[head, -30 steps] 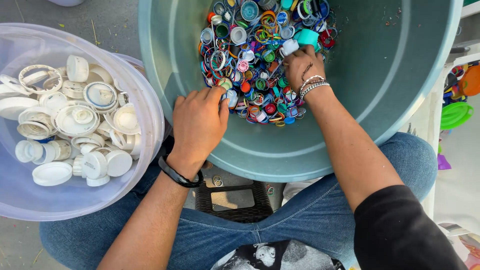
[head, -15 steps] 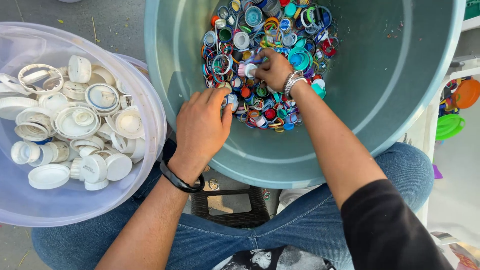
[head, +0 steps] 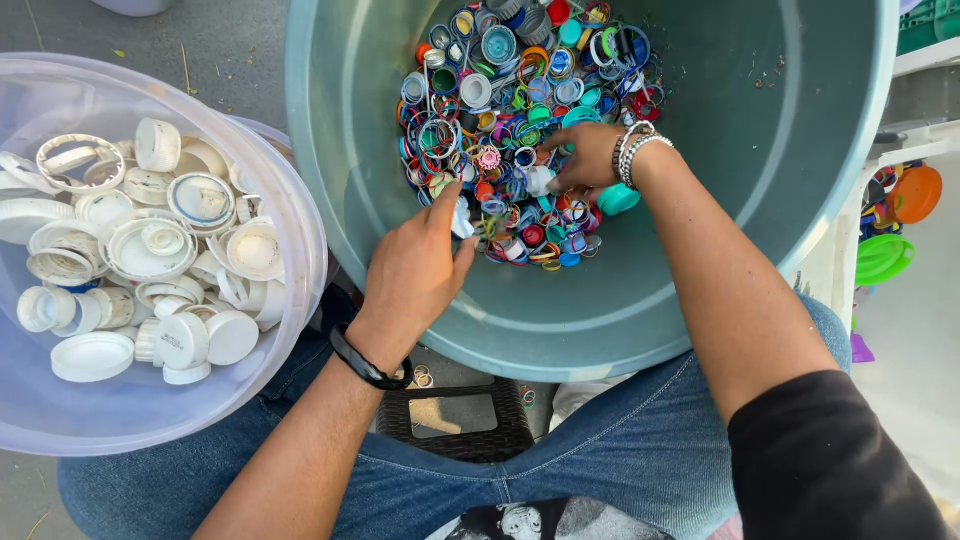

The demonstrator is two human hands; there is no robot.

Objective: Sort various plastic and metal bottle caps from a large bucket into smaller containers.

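The tub (head: pixel 330 150) and the clear bowl (head: pixel 290 300) run off the frame; the right hand's (head: pixel 590 155) fingertips hide among caps (head: pixel 500 110) too small to tell apart.

It looked like a sorting spot outdoors: a big tub (head: pixel 800 200) of bottle caps (head: pixel 520 110) sat on bare gray ground (head: pixel 230 40).

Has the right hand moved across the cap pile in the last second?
Yes. The right hand has slid left and up over the coloured caps, away from the pile's right edge toward its middle, inside the teal tub.
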